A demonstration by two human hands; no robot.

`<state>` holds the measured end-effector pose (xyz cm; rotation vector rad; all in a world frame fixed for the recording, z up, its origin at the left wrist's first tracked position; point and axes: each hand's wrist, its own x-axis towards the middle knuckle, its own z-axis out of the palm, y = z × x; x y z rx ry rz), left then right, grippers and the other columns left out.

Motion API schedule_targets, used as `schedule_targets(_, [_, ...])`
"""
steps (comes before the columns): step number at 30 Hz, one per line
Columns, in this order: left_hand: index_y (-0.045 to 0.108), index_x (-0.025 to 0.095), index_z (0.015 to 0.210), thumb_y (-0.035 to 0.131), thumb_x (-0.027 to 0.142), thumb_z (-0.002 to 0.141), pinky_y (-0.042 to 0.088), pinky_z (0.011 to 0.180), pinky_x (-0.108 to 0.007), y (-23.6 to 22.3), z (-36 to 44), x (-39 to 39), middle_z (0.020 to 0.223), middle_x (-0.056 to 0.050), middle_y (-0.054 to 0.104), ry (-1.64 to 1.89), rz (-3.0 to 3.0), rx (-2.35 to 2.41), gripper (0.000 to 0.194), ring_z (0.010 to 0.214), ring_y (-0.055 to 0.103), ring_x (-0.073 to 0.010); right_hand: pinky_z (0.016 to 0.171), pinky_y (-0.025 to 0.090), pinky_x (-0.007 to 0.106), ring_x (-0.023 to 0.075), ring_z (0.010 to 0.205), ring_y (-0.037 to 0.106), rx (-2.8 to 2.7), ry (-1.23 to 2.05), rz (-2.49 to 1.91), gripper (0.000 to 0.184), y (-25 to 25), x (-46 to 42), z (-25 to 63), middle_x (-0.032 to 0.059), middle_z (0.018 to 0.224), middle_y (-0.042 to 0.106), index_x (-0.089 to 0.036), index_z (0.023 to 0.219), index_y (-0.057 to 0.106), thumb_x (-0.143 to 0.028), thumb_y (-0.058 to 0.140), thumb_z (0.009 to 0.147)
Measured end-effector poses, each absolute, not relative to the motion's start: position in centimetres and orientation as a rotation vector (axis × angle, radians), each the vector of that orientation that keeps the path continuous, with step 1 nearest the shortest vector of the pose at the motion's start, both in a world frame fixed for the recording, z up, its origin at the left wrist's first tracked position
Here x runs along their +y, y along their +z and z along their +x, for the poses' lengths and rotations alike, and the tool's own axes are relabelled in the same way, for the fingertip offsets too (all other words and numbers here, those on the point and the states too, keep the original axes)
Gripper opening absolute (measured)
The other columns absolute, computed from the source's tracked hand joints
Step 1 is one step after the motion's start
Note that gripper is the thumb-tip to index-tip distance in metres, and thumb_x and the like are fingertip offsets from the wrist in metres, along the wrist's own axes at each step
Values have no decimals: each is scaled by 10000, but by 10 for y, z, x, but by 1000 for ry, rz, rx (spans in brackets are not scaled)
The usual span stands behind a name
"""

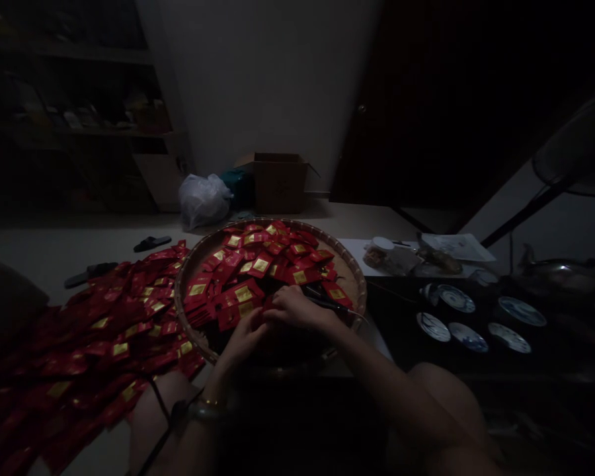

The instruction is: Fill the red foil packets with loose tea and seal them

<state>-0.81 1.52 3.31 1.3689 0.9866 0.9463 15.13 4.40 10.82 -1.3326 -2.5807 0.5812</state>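
Note:
In dim light a round woven bamboo tray point(361, 291) stands before me, heaped with small red packets point(260, 266) that carry gold labels. Over its near part, my left hand point(249, 332) and my right hand point(296, 307) meet with fingers closed. A red packet point(268, 304) shows between the fingertips, mostly covered by them. Just right of my right hand, a slim dark tool point(330, 302) lies on the packets; its kind is unclear. Shadow hides the near inside of the tray.
Many more red packets point(123, 330) cover the floor at left, near dark slippers point(152, 243). At right, a dark table holds patterned small plates point(455, 298) and a kettle point(560, 274). Behind stand a cardboard box point(280, 182) and a white plastic bag point(204, 200).

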Motion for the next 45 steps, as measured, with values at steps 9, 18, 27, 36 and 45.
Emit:
schedule_targets(9, [648, 144, 933, 716, 518, 592, 507, 787, -333, 20, -7, 22, 954, -83, 722, 1096, 1171, 1079, 511, 905, 657, -254, 690, 321, 246, 137, 665, 541, -2568, 855, -1383, 302, 112, 46, 151, -24, 587, 588, -159, 711, 669, -345, 519, 896])
schedule_targets(18, [639, 142, 900, 707, 543, 604, 507, 732, -310, 24, -8, 21, 846, -55, 710, 1162, 1040, 1124, 503, 812, 662, -227, 764, 385, 253, 177, 881, 580, -2449, 676, -1225, 176, 100, 47, 154, 52, 908, 681, -178, 942, 704, -287, 623, 830])
schedule_targets(27, [648, 138, 805, 768, 525, 509, 491, 693, -285, 25, -5, 23, 762, -35, 705, 1150, 990, 1166, 502, 753, 654, -208, 685, 422, 231, 155, 769, 619, -2379, 977, -1196, 137, 83, 46, 151, 24, 821, 692, -154, 870, 674, -115, 563, 799])
schedule_targets(36, [591, 136, 667, 819, 448, 472, 418, 535, -195, 29, -8, 18, 564, 49, 614, 1242, 791, 1164, 433, 517, 553, -98, 728, 484, 285, 173, 819, 626, -1751, 1000, -1224, 418, 50, 44, 148, 55, 943, 687, -163, 1057, 639, -252, 729, 658])
schedule_targets(45, [687, 131, 854, 826, 381, 498, 499, 698, -278, 33, -8, 17, 793, -44, 727, 1089, 963, 1119, 457, 740, 661, -202, 638, 464, 267, 169, 647, 628, -1592, 1154, -1250, 198, 41, 48, 146, 22, 652, 696, -151, 699, 724, -340, 721, 641])
